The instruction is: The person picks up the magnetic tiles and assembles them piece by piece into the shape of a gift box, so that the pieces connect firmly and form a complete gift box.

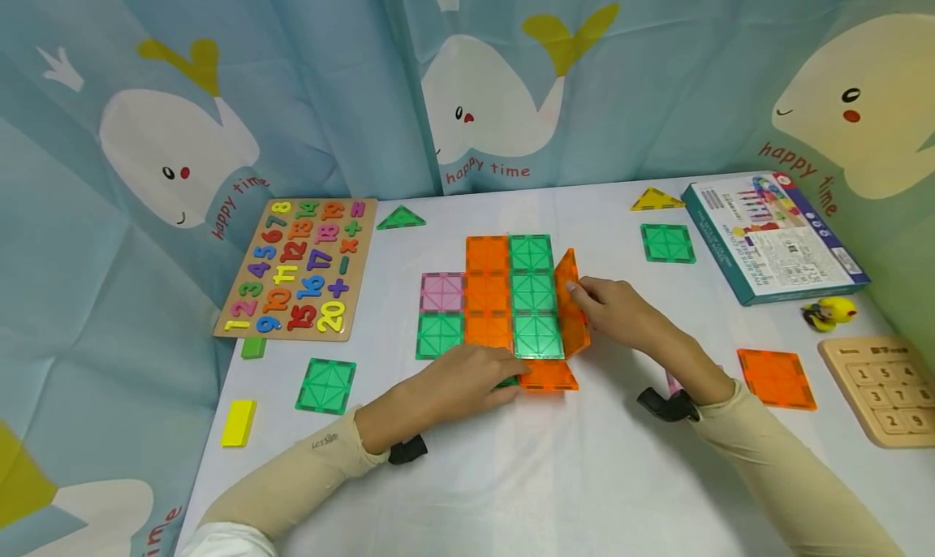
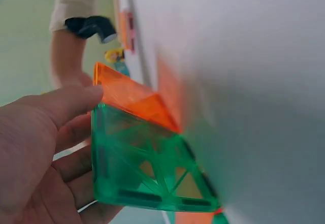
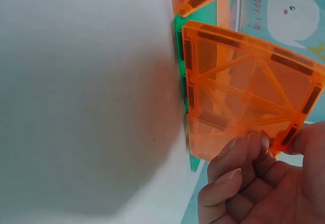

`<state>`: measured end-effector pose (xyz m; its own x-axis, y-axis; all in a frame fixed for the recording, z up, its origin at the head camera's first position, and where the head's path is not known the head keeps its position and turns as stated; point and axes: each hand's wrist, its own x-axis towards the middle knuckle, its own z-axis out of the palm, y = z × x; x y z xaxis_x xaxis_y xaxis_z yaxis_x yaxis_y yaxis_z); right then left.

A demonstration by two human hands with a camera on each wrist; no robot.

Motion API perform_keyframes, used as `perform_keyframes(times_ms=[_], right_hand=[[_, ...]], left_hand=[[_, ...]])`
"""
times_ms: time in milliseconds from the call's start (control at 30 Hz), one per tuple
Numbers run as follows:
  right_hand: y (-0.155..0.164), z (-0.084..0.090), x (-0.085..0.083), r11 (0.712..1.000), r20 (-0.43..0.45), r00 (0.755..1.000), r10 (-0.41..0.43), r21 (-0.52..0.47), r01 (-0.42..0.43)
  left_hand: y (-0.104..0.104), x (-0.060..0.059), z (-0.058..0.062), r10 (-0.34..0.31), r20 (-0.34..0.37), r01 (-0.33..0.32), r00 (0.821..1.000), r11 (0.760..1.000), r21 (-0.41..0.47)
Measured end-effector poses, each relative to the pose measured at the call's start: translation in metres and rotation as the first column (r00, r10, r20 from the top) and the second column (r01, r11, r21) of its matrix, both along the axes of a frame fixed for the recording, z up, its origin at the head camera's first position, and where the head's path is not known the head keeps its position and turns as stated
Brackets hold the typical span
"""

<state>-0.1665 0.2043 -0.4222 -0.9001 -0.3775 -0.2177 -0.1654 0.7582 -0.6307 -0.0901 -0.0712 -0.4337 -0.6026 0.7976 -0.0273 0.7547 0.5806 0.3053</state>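
Several translucent magnetic tiles lie as a flat sheet on the table, with an orange column (image 1: 487,291), a green column (image 1: 533,293) and a pink tile (image 1: 441,291) at its left. My left hand (image 1: 471,376) is at the sheet's front edge. In the left wrist view, its thumb and fingers pinch a raised green tile (image 2: 147,163), beside a raised orange tile (image 2: 129,93). My right hand (image 1: 621,312) pinches upright orange tiles (image 1: 572,305) along the right edge of the green column. In the right wrist view its fingers lie against the orange tile (image 3: 249,82).
Left stand a number puzzle board (image 1: 351,289), a loose green tile (image 1: 325,385) and a yellow block (image 1: 239,423). On the right are a boxed set (image 1: 782,240), a rubber duck (image 1: 829,313), an orange tile (image 1: 776,378) and a wooden number board (image 1: 884,390). A curtain (image 1: 329,94) hangs behind.
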Motion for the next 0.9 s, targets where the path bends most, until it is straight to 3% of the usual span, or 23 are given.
perform_keyframes(times_ms=[333, 500, 633, 733, 800, 900], right_hand=[[-0.003, -0.004, -0.002, 1.000, -0.035, 0.999, 0.001, 0.022, 0.000], [-0.006, -0.004, -0.002, 1.000, -0.040, 0.999, 0.000, 0.029, 0.001], [-0.006, -0.003, -0.001, 1.000, -0.016, 1.000, -0.001, 0.022, 0.001], [-0.005, -0.001, -0.001, 0.999, 0.058, 0.998, 0.001, 0.037, -0.003], [-0.004, 0.001, -0.002, 0.998, 0.125, 0.992, 0.012, 0.060, -0.019], [-0.002, 0.002, -0.004, 0.993, 0.215, 0.976, 0.039, 0.103, -0.062]], left_hand=[[0.005, -0.021, 0.014, 0.097, 0.035, -0.100, 0.995, 0.991, 0.091], [0.001, -0.023, 0.015, 0.124, 0.087, -0.132, 0.988, 0.987, 0.092], [-0.011, -0.023, 0.016, 0.196, 0.138, -0.212, 0.971, 0.970, 0.116], [-0.029, -0.028, 0.015, 0.283, 0.167, -0.307, 0.944, 0.941, 0.143], [-0.044, -0.035, 0.013, 0.365, 0.175, -0.390, 0.914, 0.911, 0.136], [-0.067, -0.047, 0.004, 0.526, 0.169, -0.539, 0.833, 0.842, 0.038]])
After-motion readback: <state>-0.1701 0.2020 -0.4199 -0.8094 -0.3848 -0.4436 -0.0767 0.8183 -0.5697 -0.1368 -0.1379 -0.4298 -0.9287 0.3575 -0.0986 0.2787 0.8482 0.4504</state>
